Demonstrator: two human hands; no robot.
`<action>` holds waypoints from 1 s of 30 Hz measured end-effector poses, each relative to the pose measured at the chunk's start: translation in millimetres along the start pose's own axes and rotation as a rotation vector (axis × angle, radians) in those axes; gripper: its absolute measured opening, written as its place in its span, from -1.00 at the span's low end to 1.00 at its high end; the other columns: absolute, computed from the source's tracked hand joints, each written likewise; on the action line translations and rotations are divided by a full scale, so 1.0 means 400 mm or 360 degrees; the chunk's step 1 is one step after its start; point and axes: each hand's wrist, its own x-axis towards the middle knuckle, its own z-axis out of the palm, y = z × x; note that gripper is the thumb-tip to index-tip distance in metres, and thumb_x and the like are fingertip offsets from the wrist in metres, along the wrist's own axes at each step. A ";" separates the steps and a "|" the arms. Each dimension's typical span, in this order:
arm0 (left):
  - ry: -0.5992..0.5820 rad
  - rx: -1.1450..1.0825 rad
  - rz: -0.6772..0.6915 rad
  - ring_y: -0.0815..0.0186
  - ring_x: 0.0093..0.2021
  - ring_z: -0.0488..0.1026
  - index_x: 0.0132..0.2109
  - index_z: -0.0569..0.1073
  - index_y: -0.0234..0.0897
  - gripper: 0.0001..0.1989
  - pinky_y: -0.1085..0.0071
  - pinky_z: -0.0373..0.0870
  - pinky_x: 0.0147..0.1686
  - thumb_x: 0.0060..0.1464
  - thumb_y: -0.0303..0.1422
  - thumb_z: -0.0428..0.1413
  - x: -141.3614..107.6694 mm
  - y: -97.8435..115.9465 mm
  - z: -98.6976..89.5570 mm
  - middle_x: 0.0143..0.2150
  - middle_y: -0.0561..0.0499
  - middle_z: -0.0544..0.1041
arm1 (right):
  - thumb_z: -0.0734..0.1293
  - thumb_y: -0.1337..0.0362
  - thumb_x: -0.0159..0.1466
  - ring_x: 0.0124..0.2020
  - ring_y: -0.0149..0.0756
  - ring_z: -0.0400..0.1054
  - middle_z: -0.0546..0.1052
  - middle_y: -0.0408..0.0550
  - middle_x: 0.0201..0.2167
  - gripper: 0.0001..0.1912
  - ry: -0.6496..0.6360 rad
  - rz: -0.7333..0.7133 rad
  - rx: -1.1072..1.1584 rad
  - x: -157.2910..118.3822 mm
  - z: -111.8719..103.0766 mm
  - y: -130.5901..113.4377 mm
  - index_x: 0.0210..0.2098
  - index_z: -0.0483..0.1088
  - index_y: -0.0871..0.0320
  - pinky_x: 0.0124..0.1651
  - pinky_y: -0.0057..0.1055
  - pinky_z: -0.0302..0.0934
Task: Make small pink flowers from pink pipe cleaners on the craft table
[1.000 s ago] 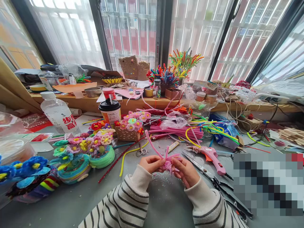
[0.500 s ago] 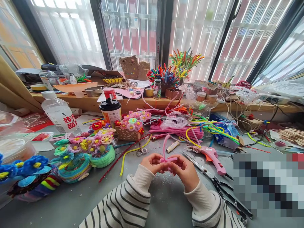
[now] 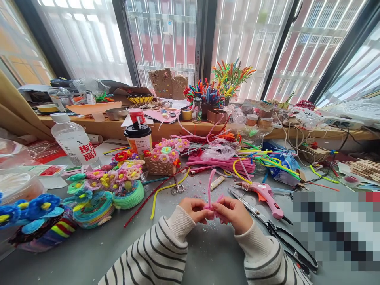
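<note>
As I look down through the head camera, the step in hand appears to be shaping a pink pipe cleaner (image 3: 209, 190) by fingertip, perhaps twisting or folding it at its middle. It is between the two hands, just above the grey table (image 3: 204, 257); one long end stands up, its tip curling over, and a shorter end pokes out by the right hand (image 3: 233, 211).

I judge that the next move calls for a firm pinch on one side and a small, careful turn on the other, so that the bend stays put and the loose end does not spring away.

Both forearms slant in from the near edge, wrists angled inward, hands nearly meeting. The left hand (image 3: 196, 209) is mostly closed, thumb and forefinger pinching the pink bunch from its side, the other fingers curled beneath. The right hand mirrors it, thumb and forefinger on the bunch. I cannot tell how the hidden fingers press.

To the right of the hands lie the large scissors (image 3: 257, 215) and a pink glue gun (image 3: 268, 200), both untouched.
</note>
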 end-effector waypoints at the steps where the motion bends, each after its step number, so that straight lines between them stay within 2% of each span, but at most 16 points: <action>1: -0.0069 0.0005 -0.0030 0.44 -0.69 0.30 -0.59 0.42 -0.42 -0.79 0.51 0.25 -0.64 -0.40 -0.31 0.16 0.000 -0.002 -0.002 -0.68 0.03 0.41 | 0.32 0.09 -0.14 -0.81 -0.57 0.02 0.24 -0.26 -0.83 -0.68 -0.0094 0.0069 0.0000 0.001 -0.006 -0.001 -0.72 0.24 0.23 -0.74 -0.57 -0.11; 3: -0.0217 -0.0006 -0.0104 0.45 -0.71 0.28 -0.61 0.41 -0.41 -0.79 0.49 0.25 -0.64 -0.45 -0.32 0.18 0.000 -0.007 -0.006 -0.68 0.03 0.42 | 0.32 0.09 -0.14 -0.80 -0.58 0.02 0.22 -0.27 -0.84 -0.68 -0.0284 0.0144 -0.0006 0.002 -0.015 -0.003 -0.72 0.25 0.25 -0.73 -0.57 -0.11; 5: -0.0331 -0.0019 -0.0164 0.46 -0.73 0.27 -0.64 0.39 -0.40 -0.79 0.49 0.24 -0.65 -0.47 -0.32 0.19 0.001 -0.011 -0.010 -0.69 0.03 0.42 | 0.31 0.10 -0.11 -0.78 -0.56 0.06 0.23 -0.25 -0.82 -0.69 -0.0373 0.0091 -0.0016 -0.001 -0.017 -0.004 -0.72 0.25 0.25 -0.71 -0.57 -0.08; 11: -0.0477 -0.0059 -0.0167 0.46 -0.73 0.28 -0.65 0.39 -0.39 -0.79 0.50 0.22 -0.66 -0.46 -0.31 0.19 -0.003 -0.007 -0.016 -0.69 0.06 0.41 | 0.29 0.10 -0.08 -0.76 -0.54 0.10 0.24 -0.26 -0.80 -0.69 -0.0258 -0.0138 0.0071 -0.004 0.005 -0.001 -0.71 0.22 0.23 -0.67 -0.55 -0.03; 15: -0.0273 -0.0191 -0.0095 0.47 -0.69 0.29 -0.61 0.37 -0.39 -0.76 0.51 0.23 -0.61 -0.41 -0.26 0.17 0.003 -0.003 -0.019 -0.67 0.07 0.40 | 0.27 0.05 -0.08 -0.76 -0.56 0.07 0.27 -0.24 -0.77 -0.67 -0.0091 -0.0138 0.0151 0.008 -0.010 0.001 -0.64 0.29 0.24 -0.68 -0.56 -0.04; 18: -0.0135 -0.0257 -0.0089 0.49 -0.69 0.27 -0.59 0.35 -0.39 -0.73 0.53 0.22 -0.61 -0.42 -0.24 0.17 0.010 -0.002 -0.021 -0.69 0.09 0.37 | 0.28 0.05 -0.09 -0.74 -0.54 0.11 0.29 -0.23 -0.74 -0.66 -0.0162 -0.0099 0.0126 0.008 -0.027 -0.008 -0.56 0.33 0.25 -0.67 -0.55 -0.02; 23: -0.0098 -0.0256 -0.0051 0.50 -0.68 0.27 -0.53 0.38 -0.40 -0.71 0.55 0.21 -0.62 -0.40 -0.24 0.16 0.014 0.001 -0.023 -0.68 0.10 0.36 | 0.36 0.19 -0.14 -0.71 -0.51 0.16 0.32 -0.23 -0.75 -0.75 -0.0291 -0.0090 0.0019 -0.002 -0.034 -0.022 -0.56 0.31 0.25 -0.67 -0.56 0.00; 30: 0.0059 -0.0454 -0.0066 0.41 -0.56 0.35 -0.51 0.40 -0.40 -0.68 0.46 0.29 -0.49 -0.46 -0.24 0.19 0.019 -0.008 -0.016 -0.61 0.05 0.42 | 0.32 0.18 -0.09 -0.71 -0.50 0.18 0.32 -0.21 -0.76 -0.77 -0.0217 -0.0146 -0.0103 -0.001 -0.030 -0.018 -0.59 0.32 0.25 -0.69 -0.56 0.01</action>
